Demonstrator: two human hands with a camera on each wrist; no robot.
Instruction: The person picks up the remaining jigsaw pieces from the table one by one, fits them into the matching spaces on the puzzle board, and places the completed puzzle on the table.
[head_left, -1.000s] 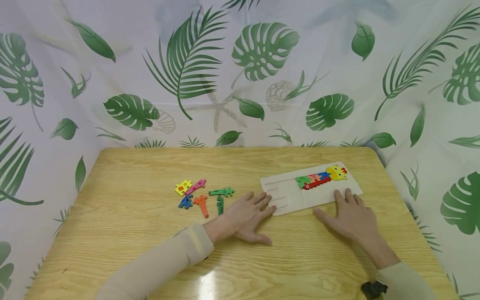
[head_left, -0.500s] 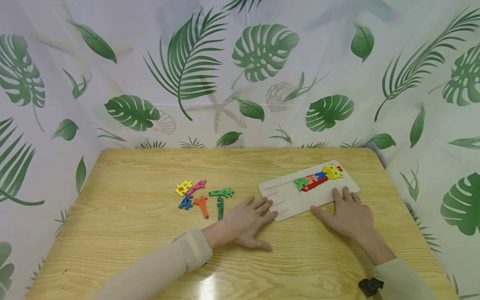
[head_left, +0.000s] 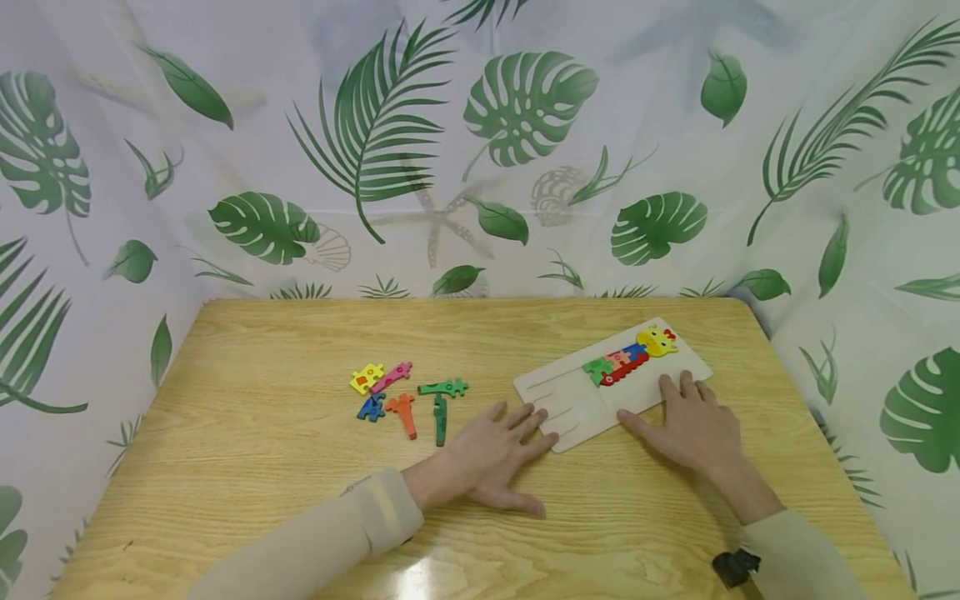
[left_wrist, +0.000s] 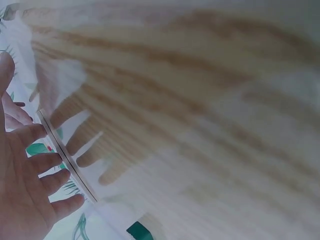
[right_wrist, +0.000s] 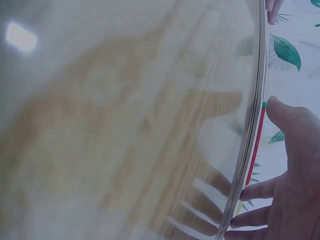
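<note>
A pale wooden puzzle board (head_left: 551, 396) lies tilted on the table, its right end farther back. Set in it are a yellow giraffe head (head_left: 656, 341) and joined blue, pink, green and red neck pieces (head_left: 618, 364). With spread fingers, my left hand (head_left: 498, 454) touches the board's left end; the left wrist view shows those fingertips along the board edge (left_wrist: 65, 155). My right hand (head_left: 697, 425) rests its thumb and extended fingertips on the near long edge. From the right wrist, the thumb and fingers of my hand (right_wrist: 295, 170) meet that edge (right_wrist: 255, 100).
Left of the board lie loose puzzle pieces: a yellow one (head_left: 367, 377), a pink one (head_left: 392, 377), a blue one (head_left: 371, 407), an orange one (head_left: 403, 414) and two green ones, one lying crosswise (head_left: 444, 387). A leaf-printed cloth (head_left: 420, 167) stands behind the wooden table (head_left: 262, 350).
The board has turned: its left end has come nearer to me and its giraffe-head end has shifted left and back. Both hands stay at its edges, the right one sliding slightly left.
</note>
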